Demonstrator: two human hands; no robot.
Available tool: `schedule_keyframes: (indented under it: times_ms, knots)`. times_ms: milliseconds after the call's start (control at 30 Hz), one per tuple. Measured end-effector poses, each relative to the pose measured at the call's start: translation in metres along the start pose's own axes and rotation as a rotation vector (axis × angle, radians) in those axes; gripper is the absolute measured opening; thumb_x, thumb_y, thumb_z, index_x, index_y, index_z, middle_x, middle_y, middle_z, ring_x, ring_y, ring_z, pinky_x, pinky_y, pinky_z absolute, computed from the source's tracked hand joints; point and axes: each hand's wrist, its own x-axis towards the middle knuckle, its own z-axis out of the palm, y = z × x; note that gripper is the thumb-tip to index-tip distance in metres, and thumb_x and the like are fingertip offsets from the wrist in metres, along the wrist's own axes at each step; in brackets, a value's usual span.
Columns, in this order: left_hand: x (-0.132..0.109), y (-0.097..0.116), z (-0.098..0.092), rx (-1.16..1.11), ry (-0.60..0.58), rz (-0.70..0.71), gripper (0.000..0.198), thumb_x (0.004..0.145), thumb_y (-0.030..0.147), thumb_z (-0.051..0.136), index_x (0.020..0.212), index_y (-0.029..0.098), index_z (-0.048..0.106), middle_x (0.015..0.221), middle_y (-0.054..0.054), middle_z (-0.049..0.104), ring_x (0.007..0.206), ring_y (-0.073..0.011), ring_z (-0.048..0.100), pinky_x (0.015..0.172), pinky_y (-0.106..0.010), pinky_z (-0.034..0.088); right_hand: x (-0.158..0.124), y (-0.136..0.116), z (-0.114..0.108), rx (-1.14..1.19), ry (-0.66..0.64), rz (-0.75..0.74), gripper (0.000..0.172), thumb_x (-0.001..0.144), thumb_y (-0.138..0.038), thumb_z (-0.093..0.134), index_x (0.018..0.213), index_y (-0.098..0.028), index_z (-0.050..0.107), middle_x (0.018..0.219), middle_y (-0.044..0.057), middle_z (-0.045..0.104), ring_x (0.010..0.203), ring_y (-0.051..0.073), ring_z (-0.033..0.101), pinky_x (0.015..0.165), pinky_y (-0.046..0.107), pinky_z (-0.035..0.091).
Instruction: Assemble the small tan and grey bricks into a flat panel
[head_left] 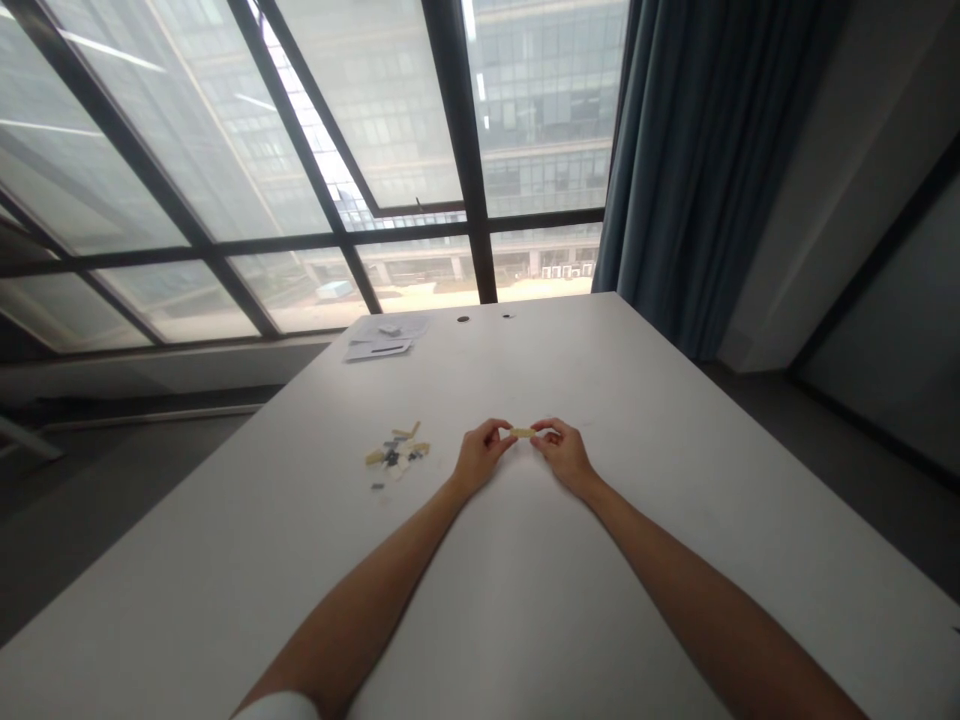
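Note:
A small tan flat piece [523, 432] is held just above the white table [675, 480], between both hands. My left hand [480, 453] pinches its left end with thumb and fingertips. My right hand [561, 449] pinches its right end, fingers curled. A little heap of several small tan, grey and white pieces [397, 455] lies on the table to the left of my left hand.
Sheets of paper with a small white object on them [386, 335] lie near the table's far edge. Two dark round holes [463, 319] sit in the tabletop by the window. A blue-grey curtain [697, 170] hangs at the far right.

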Motion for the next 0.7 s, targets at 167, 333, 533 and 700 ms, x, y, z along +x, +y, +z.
schedule_keyframes:
  times_ms: [167,333,533,700]
  knots:
    - [-0.001,0.001,0.001,-0.002,-0.029,0.016,0.033,0.08,0.046,0.073,0.095,0.017,0.072,0.057,0.008,0.037,0.055,-0.0093,0.035,0.057,-0.022,0.03,-0.001,-0.003,0.0,-0.08,0.082,-0.11,0.023,0.073,-0.037,0.068,0.088,-0.019,0.068,0.078,0.002,0.063,0.06,0.012,0.044,0.053,0.025,0.035]
    - [-0.002,0.001,0.001,-0.003,-0.044,0.029,0.033,0.08,0.045,0.073,0.095,0.016,0.072,0.056,0.009,0.036,0.054,-0.0086,0.033,0.058,-0.022,0.029,-0.001,-0.001,-0.002,-0.088,0.055,-0.078,0.025,0.077,-0.039,0.066,0.092,-0.019,0.067,0.064,-0.002,0.055,0.056,0.013,0.04,0.051,0.025,0.031]
    - [-0.003,0.001,0.0,0.006,-0.059,0.032,0.031,0.082,0.043,0.071,0.097,0.016,0.073,0.056,0.008,0.037,0.054,-0.0086,0.034,0.057,-0.022,0.029,0.0,0.007,-0.002,-0.058,0.033,-0.051,0.025,0.078,-0.04,0.066,0.093,-0.019,0.066,0.06,-0.003,0.051,0.053,0.012,0.037,0.049,0.024,0.028]
    - [-0.004,-0.001,0.0,0.021,-0.077,0.03,0.03,0.083,0.04,0.069,0.1,0.016,0.074,0.056,0.008,0.037,0.054,-0.0079,0.032,0.058,-0.022,0.029,0.001,0.011,0.0,-0.05,0.029,-0.049,0.028,0.079,-0.041,0.067,0.095,-0.018,0.067,0.058,-0.004,0.051,0.052,0.011,0.037,0.048,0.023,0.027]
